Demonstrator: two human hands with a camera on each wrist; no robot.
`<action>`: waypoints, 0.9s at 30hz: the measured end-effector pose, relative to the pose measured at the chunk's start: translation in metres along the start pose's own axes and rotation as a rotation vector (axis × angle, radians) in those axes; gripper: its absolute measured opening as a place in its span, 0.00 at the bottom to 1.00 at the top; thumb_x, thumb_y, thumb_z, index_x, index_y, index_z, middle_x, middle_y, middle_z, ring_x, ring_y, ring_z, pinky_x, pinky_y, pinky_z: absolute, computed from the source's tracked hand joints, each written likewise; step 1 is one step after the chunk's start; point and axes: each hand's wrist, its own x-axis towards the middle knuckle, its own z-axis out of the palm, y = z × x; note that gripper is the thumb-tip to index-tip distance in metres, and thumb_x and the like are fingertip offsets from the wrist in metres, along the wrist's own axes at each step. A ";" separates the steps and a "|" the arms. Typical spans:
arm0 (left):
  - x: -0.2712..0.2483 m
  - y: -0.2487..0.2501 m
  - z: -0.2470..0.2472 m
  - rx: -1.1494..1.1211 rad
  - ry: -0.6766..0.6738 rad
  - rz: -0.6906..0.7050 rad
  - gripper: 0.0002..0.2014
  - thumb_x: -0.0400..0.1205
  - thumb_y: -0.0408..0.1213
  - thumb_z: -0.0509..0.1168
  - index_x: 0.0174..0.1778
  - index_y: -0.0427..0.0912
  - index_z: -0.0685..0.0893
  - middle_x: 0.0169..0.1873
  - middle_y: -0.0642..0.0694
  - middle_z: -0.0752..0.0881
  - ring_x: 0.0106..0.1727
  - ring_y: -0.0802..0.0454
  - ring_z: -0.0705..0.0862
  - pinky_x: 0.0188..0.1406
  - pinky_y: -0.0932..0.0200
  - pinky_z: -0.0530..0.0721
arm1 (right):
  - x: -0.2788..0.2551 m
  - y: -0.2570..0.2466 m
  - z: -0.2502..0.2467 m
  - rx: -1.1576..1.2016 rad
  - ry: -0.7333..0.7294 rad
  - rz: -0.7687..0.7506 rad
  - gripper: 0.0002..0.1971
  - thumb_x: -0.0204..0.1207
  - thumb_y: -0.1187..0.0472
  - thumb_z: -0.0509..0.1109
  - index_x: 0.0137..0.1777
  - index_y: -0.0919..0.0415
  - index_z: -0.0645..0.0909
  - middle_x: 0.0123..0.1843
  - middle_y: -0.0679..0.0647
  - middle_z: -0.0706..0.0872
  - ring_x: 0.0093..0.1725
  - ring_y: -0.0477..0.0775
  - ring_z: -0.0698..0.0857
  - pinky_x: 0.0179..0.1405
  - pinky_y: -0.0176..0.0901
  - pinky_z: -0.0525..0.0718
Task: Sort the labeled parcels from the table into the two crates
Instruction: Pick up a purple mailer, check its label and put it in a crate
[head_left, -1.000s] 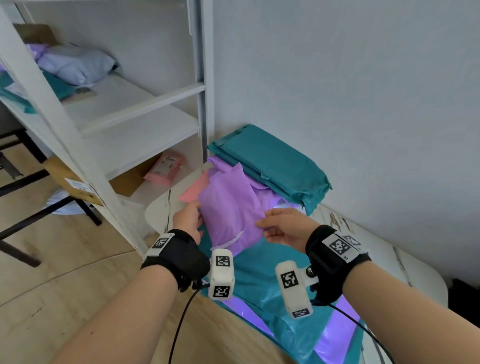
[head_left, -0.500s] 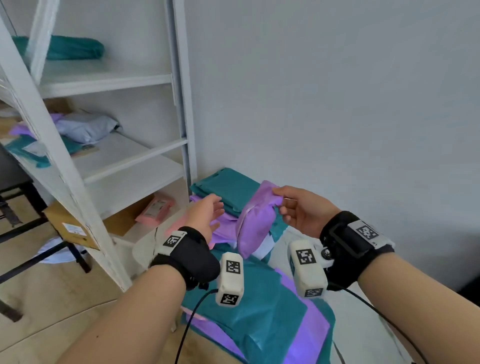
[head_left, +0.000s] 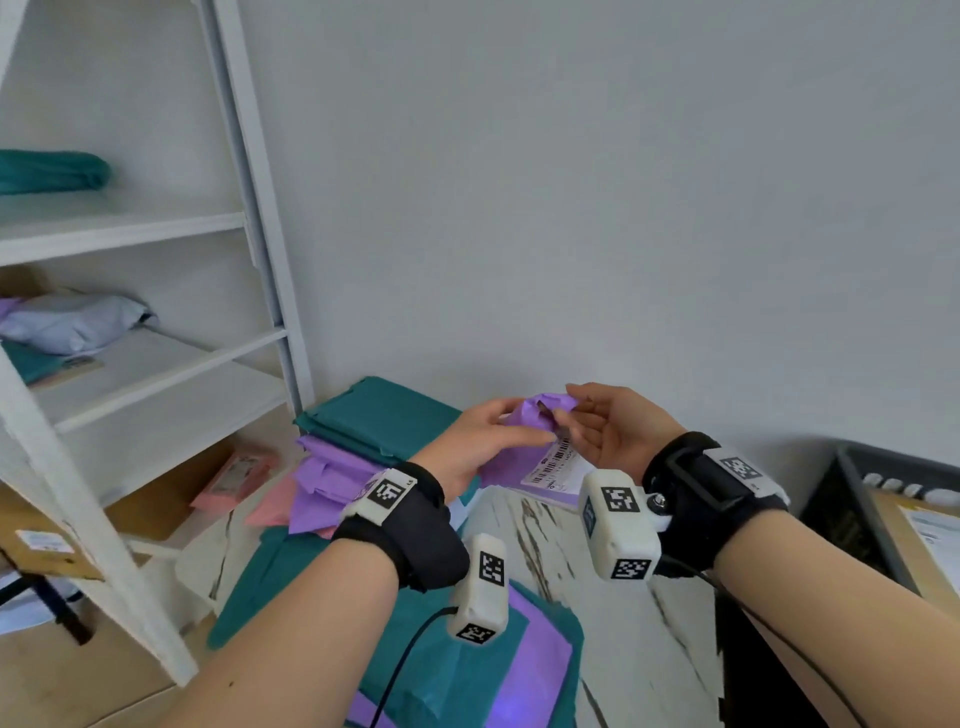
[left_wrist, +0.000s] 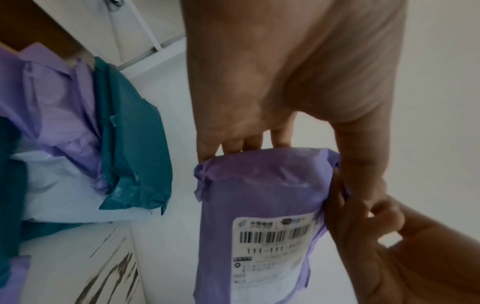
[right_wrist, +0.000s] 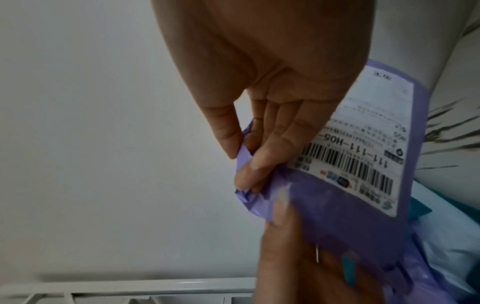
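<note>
A purple parcel (head_left: 545, 404) with a white barcode label (head_left: 558, 467) is held up above the marble table (head_left: 545, 545), label side toward me. My left hand (head_left: 493, 431) holds its upper end, fingers behind and thumb along the side. My right hand (head_left: 576, 415) pinches the crumpled top corner. The left wrist view shows the parcel (left_wrist: 259, 185), its label (left_wrist: 270, 246) and my left hand (left_wrist: 306, 164). In the right wrist view, the thumb and fingers of my right hand (right_wrist: 241, 162) pinch the parcel (right_wrist: 324, 216). A dark crate (head_left: 831, 514) stands at the right.
Teal parcels (head_left: 374, 415), purple parcels (head_left: 332, 483) and a pink one (head_left: 270, 506) are piled on the table's left side. A white shelf unit (head_left: 145, 364) with more parcels stands at the left. A cardboard box lies in the crate. A wall is close behind.
The purple parcel came up off the pile and turned its label toward me. My left hand, open half a second ago, now holds it. The view swung right, showing the crate.
</note>
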 end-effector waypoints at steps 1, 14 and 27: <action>0.002 -0.001 0.005 0.067 0.010 0.018 0.27 0.68 0.36 0.80 0.63 0.43 0.83 0.56 0.41 0.88 0.52 0.48 0.87 0.47 0.60 0.83 | -0.001 -0.001 -0.004 0.005 0.004 0.001 0.07 0.79 0.62 0.69 0.44 0.67 0.82 0.29 0.57 0.89 0.23 0.46 0.87 0.19 0.32 0.83; 0.019 0.000 0.028 0.246 0.082 0.051 0.11 0.82 0.31 0.68 0.59 0.34 0.83 0.54 0.38 0.89 0.49 0.43 0.89 0.51 0.52 0.86 | -0.005 -0.009 -0.068 -0.351 0.216 -0.259 0.06 0.76 0.72 0.69 0.44 0.64 0.85 0.41 0.59 0.88 0.36 0.52 0.85 0.32 0.36 0.84; 0.030 0.006 0.032 0.131 0.182 0.022 0.21 0.75 0.36 0.76 0.62 0.40 0.80 0.51 0.39 0.88 0.41 0.49 0.87 0.36 0.61 0.86 | 0.016 0.008 -0.087 -0.607 0.139 -0.135 0.02 0.77 0.65 0.72 0.44 0.61 0.85 0.47 0.63 0.86 0.41 0.57 0.80 0.44 0.45 0.74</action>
